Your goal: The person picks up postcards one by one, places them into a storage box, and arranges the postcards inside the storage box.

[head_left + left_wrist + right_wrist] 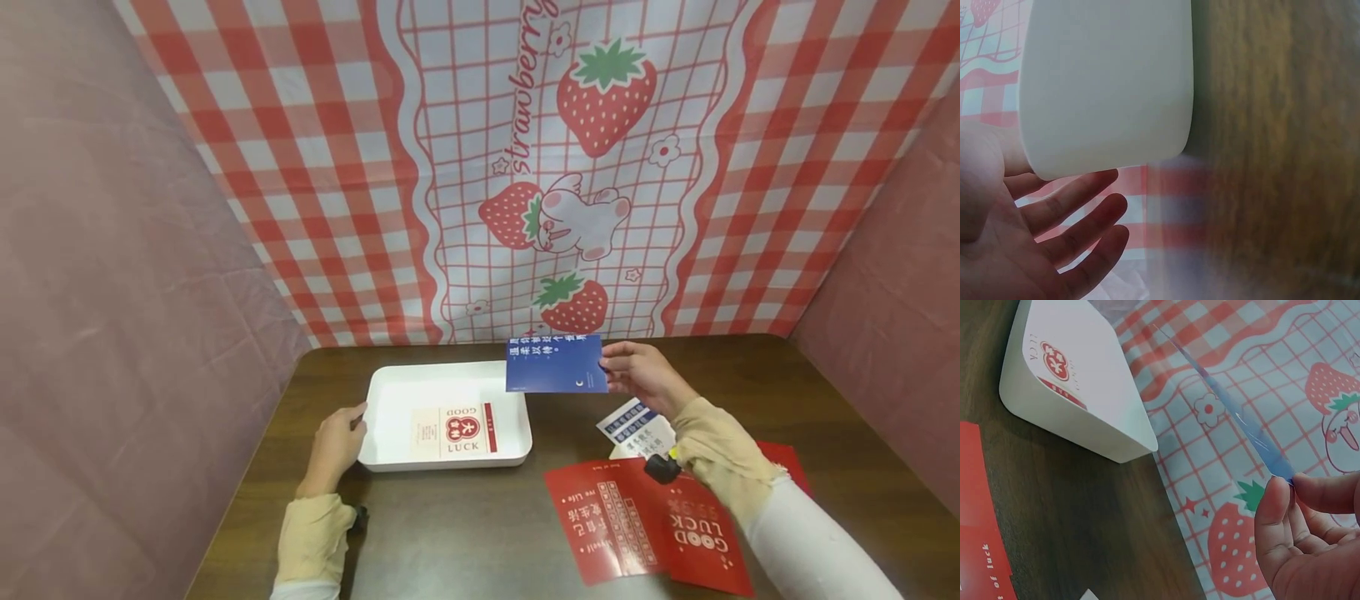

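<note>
In the head view, my right hand (pixel 643 375) pinches a blue card (pixel 555 371) with white writing by its right end, between thumb and fingertips. The card hangs over the right end of a white tray (pixel 386 383). The right wrist view shows this card (pixel 1244 419) nearly edge-on. My left hand (pixel 337 442) grips the tray's left end. In the left wrist view its thumb side goes behind the rim, partly hidden, while the other fingers (pixel 1082 240) spread along the outside. A cream card (pixel 427 429) with red "GOOD LUCK" print lies in the tray.
Red printed cards (pixel 592 500) overlap on the brown table (pixel 420 533) at front right, partly beneath my right forearm. A white-and-blue card (pixel 626 425) lies just behind them. A strawberry-patterned cloth (pixel 345 167) hangs at the back, with pink cloth (pixel 135 292) along the sides.
</note>
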### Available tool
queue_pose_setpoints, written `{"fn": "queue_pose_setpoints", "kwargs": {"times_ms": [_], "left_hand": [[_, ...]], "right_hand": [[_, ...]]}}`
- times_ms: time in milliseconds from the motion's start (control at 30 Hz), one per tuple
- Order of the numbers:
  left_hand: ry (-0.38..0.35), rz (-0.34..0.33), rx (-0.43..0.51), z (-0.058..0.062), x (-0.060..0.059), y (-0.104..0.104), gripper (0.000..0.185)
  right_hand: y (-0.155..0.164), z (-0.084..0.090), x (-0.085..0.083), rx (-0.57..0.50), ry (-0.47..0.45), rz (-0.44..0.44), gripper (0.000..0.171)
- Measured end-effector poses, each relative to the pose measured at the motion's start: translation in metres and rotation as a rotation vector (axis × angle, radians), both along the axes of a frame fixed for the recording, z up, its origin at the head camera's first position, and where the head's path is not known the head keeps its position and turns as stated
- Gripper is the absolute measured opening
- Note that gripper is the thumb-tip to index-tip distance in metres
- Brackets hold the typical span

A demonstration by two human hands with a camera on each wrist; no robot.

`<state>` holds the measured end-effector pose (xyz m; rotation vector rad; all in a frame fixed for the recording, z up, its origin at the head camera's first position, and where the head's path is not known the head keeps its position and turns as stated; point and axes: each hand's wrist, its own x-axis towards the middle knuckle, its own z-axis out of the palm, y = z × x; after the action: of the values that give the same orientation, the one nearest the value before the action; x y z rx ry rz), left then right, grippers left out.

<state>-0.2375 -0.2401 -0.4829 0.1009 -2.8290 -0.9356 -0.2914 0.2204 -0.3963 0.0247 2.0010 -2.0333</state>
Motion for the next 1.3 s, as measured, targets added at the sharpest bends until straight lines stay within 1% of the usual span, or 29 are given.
{"fn": "queue_pose_setpoints", "kwargs": {"times_ms": [167,467,700,1033,1300], "left_hand": [[-0.009,0.004,0.010,-0.001,-0.002,0.001,0.039],[0.008,-0.001,0.004,-0.002,-0.002,0.000,0.039],[-0.004,0.008,0.010,-0.001,-0.001,-0.001,0.039],[0.012,0.005,0.009,-0.002,-0.002,-0.001,0.040],[0.011,0.009,0.011,-0.002,-0.002,0.000,0.040]], "right_hand": [[-0.008,-0.001,0.001,0.011,0.006,0.002,0.008],[-0.028,-0.006,0.000,0.013,-0.004,0.027,0.010],[-0.045,-0.015,-0.001,0.001,0.007,0.047,0.010],[-0.069,-0.026,0.002,0.013,-0.009,0.063,0.016],[-0.087,-0.035,0.004,0.021,-0.016,0.069,0.016]]}}
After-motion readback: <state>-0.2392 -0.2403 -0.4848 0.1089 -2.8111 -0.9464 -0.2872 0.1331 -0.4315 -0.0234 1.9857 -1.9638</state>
